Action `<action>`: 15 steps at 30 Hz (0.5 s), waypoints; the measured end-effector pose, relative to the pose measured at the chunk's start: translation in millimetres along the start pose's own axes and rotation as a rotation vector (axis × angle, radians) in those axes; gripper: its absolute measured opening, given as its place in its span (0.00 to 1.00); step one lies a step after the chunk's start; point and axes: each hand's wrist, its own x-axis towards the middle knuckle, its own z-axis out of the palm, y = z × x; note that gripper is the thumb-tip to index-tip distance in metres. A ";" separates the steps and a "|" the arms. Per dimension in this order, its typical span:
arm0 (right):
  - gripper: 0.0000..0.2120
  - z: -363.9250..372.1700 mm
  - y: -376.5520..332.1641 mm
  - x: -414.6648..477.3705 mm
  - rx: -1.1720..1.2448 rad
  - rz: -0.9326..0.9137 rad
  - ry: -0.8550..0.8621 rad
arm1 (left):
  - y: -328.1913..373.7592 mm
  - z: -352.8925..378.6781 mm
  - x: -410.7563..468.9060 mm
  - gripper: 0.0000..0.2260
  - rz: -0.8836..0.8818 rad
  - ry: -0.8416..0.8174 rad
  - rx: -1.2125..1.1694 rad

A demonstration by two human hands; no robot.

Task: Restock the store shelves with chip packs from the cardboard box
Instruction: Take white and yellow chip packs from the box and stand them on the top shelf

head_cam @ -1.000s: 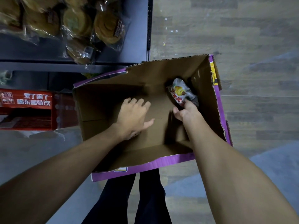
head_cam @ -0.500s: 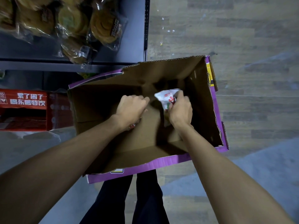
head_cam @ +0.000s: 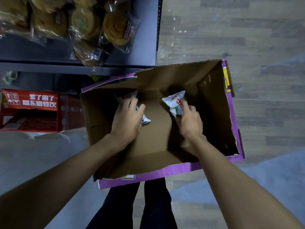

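Note:
An open cardboard box (head_cam: 214, 123) with purple outer sides stands on the floor below me. Both my hands are inside it. My left hand (head_cam: 127, 120) grips a white chip pack (head_cam: 125, 98) with red and green print; the pack sticks out above and to the right of the fingers. My right hand (head_cam: 189, 119) holds a second white chip pack (head_cam: 175, 101) by its lower end, its top corner pointing up and to the right. The rest of the box floor that I can see is bare brown cardboard.
A dark metal shelf (head_cam: 49, 66) at upper left carries several clear bags of round pastries (head_cam: 115, 28). A red carton with white characters (head_cam: 31, 108) sits below it, left of the box. Wood-look floor lies to the right. My legs (head_cam: 140, 207) show under the box.
My left hand went from flat and open on the box floor to closed on a pack. My right hand drew its pack from the right corner toward the middle and lifted it.

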 end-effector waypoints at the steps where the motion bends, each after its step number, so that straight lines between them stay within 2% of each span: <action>1: 0.39 0.7 0.2 0.4 -0.057 -0.013 -0.057 | 2.4 4.8 -1.9 0.21 -0.059 -0.050 -0.062; 3: 0.44 2.9 -1.1 0.5 -0.151 -0.019 -0.167 | 7.7 14.6 -3.1 0.26 -0.262 -0.141 -0.251; 6: 0.45 10.2 -4.6 -0.5 -0.232 -0.001 -0.246 | 15.2 29.1 -1.0 0.39 -0.460 -0.078 -0.401; 8: 0.43 14.1 -7.0 -0.1 -0.209 0.026 -0.253 | 17.9 38.7 2.8 0.42 -0.539 -0.052 -0.442; 10: 0.42 15.8 -8.1 1.3 -0.175 0.051 -0.246 | 18.7 48.0 7.4 0.43 -0.554 -0.132 -0.519; 13: 0.45 15.1 -6.2 3.9 -0.158 0.065 -0.264 | 20.0 57.1 12.9 0.40 -0.427 -0.354 -0.482; 15: 0.46 12.0 -4.7 4.1 -0.145 0.070 -0.279 | 21.5 60.7 12.7 0.39 -0.362 -0.368 -0.416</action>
